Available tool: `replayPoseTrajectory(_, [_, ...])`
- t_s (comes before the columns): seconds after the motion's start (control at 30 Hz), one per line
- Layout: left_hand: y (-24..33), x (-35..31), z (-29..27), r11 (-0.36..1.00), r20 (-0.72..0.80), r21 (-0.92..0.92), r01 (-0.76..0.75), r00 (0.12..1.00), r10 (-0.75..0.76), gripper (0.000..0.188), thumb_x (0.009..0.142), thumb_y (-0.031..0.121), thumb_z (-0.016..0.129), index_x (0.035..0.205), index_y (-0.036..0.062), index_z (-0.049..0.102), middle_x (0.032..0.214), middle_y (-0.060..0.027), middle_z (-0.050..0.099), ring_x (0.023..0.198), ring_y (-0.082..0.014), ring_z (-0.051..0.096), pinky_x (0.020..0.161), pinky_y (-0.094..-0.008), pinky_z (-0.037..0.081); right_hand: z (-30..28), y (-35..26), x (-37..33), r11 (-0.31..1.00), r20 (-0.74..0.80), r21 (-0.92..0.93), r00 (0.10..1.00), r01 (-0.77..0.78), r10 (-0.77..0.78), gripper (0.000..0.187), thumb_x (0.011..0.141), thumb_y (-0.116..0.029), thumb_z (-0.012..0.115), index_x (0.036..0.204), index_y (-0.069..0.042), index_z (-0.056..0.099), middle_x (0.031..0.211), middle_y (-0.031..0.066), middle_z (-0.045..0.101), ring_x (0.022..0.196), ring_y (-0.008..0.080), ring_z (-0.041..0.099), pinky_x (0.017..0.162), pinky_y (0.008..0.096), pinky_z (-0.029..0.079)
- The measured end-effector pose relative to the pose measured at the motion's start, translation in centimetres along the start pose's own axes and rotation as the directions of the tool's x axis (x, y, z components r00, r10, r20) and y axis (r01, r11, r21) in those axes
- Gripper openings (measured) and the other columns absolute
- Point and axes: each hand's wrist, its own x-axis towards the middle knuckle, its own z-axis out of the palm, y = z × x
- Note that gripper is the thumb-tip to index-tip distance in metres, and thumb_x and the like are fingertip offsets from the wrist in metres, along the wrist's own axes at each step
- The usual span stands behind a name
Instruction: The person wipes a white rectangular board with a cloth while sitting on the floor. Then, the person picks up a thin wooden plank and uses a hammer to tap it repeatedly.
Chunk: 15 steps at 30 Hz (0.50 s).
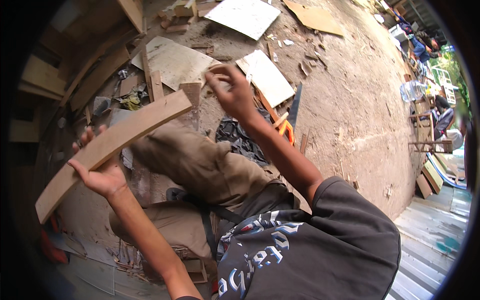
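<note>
A curved flat piece of wood (127, 127) lies slantwise across my left hand (102, 172), thumb on the near side and fingertips showing past the far edge. Its upper end reaches over my knee toward a wood block (191, 97). My right hand (232, 95) is raised apart from the wood, over the boards on the ground. Its fingers look bent but are smeared by motion, so whether anything is in them does not show. Beside my right forearm is a handsaw with an orange handle (287, 131) and a dark blade (296, 107).
Pale boards (172, 62) and white panels (243, 19) lie on the dirt ground among wood scraps. A crumpled black plastic bag (240, 137) sits by my knee. Curved wooden parts (100, 77) stand at the left. A person (442, 117) is at the far right, near a clear plastic bottle (412, 91).
</note>
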Motion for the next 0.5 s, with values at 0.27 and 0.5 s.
replayPoseTrajectory(0.27, [-8.3,-2.3,0.2,0.968,0.223,0.009,0.251,0.943,-0.246,0.058,0.095,0.046,0.048,0.143,0.0206,0.027,0.142,-0.024,0.04,0.133,-0.0406,0.039,0.097,-0.0615,0.046,-13.1,17.5,-12.6,0.623,-0.027,-0.378,0.681,-0.685,0.732,0.039,0.095,-0.035,0.059,0.094,0.004,0.065,0.078,0.0108,0.07,0.057,0.0148,0.065,0.052,0.027,0.05])
replayPoseTrajectory(0.5, [-9.8,0.1,-3.6,0.989,0.052,-0.06,0.135,0.99,-0.132,0.048,0.094,0.006,0.056,0.133,0.0151,0.029,0.133,-0.0241,0.046,0.125,-0.0375,0.049,0.095,-0.0652,0.047,-5.9,17.2,-19.8,0.736,0.162,-0.238,0.722,-0.633,0.673,0.021,0.088,-0.016,0.067,0.084,0.005,0.065,0.069,0.0137,0.068,0.059,0.0174,0.067,0.056,0.0319,0.052])
